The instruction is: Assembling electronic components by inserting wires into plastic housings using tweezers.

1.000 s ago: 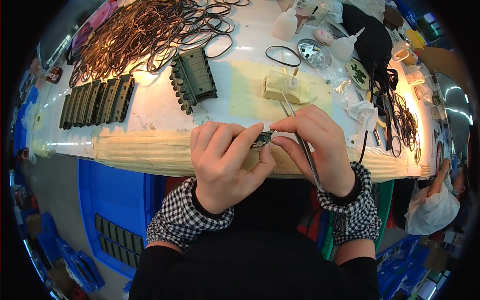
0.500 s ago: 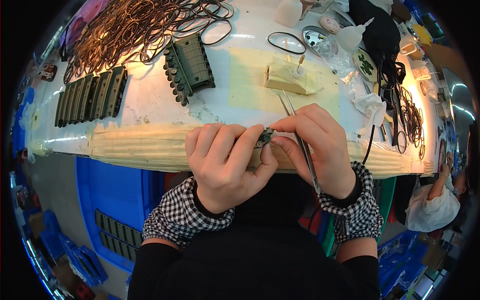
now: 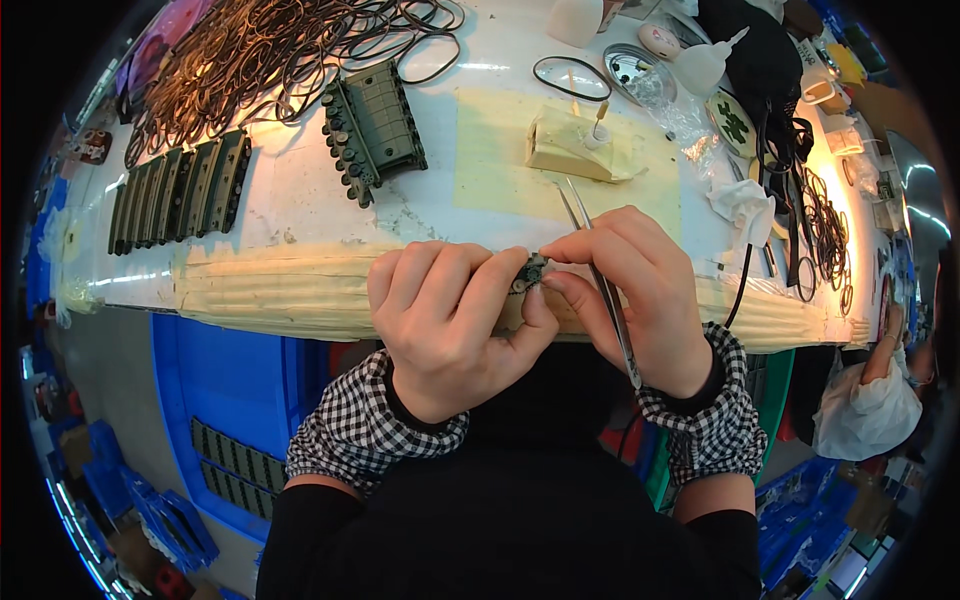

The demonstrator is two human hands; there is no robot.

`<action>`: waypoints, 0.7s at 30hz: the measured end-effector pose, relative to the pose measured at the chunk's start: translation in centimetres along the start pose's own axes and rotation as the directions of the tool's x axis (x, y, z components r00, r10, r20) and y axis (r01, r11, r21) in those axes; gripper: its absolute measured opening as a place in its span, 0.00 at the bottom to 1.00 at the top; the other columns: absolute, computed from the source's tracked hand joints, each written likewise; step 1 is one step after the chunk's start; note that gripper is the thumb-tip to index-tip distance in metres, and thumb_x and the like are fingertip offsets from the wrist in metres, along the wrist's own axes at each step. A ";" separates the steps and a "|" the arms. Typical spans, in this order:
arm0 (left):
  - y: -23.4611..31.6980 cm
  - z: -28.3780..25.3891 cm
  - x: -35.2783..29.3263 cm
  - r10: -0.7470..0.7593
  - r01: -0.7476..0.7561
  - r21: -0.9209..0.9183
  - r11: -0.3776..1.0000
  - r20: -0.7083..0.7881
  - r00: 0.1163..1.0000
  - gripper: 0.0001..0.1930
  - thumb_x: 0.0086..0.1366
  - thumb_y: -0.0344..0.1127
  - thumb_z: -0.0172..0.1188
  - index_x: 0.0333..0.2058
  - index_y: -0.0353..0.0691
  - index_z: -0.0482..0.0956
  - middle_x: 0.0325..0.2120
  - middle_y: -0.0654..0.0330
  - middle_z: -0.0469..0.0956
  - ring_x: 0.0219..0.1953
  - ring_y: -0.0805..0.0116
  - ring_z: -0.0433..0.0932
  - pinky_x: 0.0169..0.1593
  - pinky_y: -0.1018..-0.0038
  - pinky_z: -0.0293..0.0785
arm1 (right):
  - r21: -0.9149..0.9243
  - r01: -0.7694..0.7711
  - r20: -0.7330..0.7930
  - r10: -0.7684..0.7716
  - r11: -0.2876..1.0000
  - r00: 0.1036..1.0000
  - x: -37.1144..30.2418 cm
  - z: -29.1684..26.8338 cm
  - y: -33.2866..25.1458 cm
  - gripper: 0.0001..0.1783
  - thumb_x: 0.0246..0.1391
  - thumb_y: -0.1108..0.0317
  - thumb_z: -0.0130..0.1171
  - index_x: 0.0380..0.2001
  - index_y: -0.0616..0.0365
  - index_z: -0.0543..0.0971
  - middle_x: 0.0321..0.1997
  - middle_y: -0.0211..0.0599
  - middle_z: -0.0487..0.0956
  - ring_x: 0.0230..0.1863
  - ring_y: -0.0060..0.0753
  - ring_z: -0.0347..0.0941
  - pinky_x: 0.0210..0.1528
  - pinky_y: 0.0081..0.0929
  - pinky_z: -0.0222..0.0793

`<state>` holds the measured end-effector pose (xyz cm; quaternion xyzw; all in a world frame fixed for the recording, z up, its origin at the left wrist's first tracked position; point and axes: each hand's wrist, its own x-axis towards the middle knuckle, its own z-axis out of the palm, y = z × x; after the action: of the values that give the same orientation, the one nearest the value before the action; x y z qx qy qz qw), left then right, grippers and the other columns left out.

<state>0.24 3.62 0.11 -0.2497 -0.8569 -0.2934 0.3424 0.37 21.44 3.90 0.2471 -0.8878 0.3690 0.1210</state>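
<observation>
Between my two hands, just above the table's near edge, is a small dark green toy-like part [image 3: 527, 274] with round wheel shapes on it; most of it is hidden by fingers. My left hand [image 3: 447, 325] is closed around its left end. With thumb and forefinger, my right hand [image 3: 640, 295] pinches the part's right side. A pair of metal tweezers [image 3: 610, 305] also rests in my right hand, tips pointing away from me. Farther off, a larger green tank-hull-shaped model piece [image 3: 385, 125] and a row of green wheeled strips [image 3: 185, 192] lie on the table.
Padded yellow tape [image 3: 270, 290] lines the near table edge. Beyond my hands stands a tape-covered block [image 3: 575, 150] with a small pot. Rubber bands [image 3: 270, 60] pile at the far left. A blue crate [image 3: 225, 380] sits below left; another person [image 3: 868, 405] is at the right.
Both hands keep nearly the same grip and place. The view has shifted very slightly, and the person at the right has moved an arm a little.
</observation>
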 end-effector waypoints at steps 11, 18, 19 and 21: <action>0.0 -0.1 -0.1 -0.001 0.001 0.023 1.000 0.006 1.000 0.11 0.42 0.36 0.64 0.27 0.43 0.80 0.21 0.65 0.74 0.25 0.66 0.72 0.36 0.71 0.64 | -0.009 0.019 -0.009 -0.019 1.000 1.000 0.1 -0.9 -0.5 0.13 0.45 0.71 0.67 0.36 0.58 0.78 0.30 0.36 0.76 0.33 0.38 0.72 0.34 0.30 0.69; -0.1 0.1 -0.2 0.015 -0.015 0.042 0.999 -0.005 1.000 0.12 0.40 0.40 0.65 0.27 0.44 0.80 0.22 0.67 0.72 0.26 0.68 0.70 0.36 0.71 0.62 | 0.271 -0.134 -0.116 0.170 0.953 0.979 -1.4 -1.4 -1.2 0.20 0.51 0.67 0.66 0.47 0.62 0.76 0.35 0.40 0.81 0.34 0.35 0.78 0.38 0.26 0.71; -0.1 0.1 -0.3 0.018 -0.017 0.046 0.999 -0.008 1.000 0.13 0.40 0.40 0.65 0.27 0.45 0.80 0.22 0.67 0.72 0.26 0.68 0.70 0.36 0.71 0.61 | 0.285 -0.146 -0.103 0.182 0.947 0.978 -1.5 -1.3 -1.3 0.19 0.51 0.67 0.65 0.45 0.62 0.77 0.34 0.40 0.81 0.34 0.35 0.79 0.38 0.25 0.71; -0.2 0.2 -0.4 0.021 -0.021 0.039 0.999 -0.019 1.000 0.13 0.40 0.41 0.65 0.27 0.45 0.80 0.22 0.68 0.72 0.26 0.68 0.70 0.36 0.71 0.61 | 0.275 -0.054 -0.021 0.062 0.960 0.998 -1.5 -1.8 -0.3 0.14 0.50 0.69 0.66 0.40 0.62 0.80 0.33 0.40 0.81 0.33 0.34 0.79 0.38 0.25 0.72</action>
<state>0.27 3.52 -0.39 -0.2491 -0.8564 -0.2754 0.3587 1.85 23.01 4.75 0.2299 -0.8332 0.4951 0.0877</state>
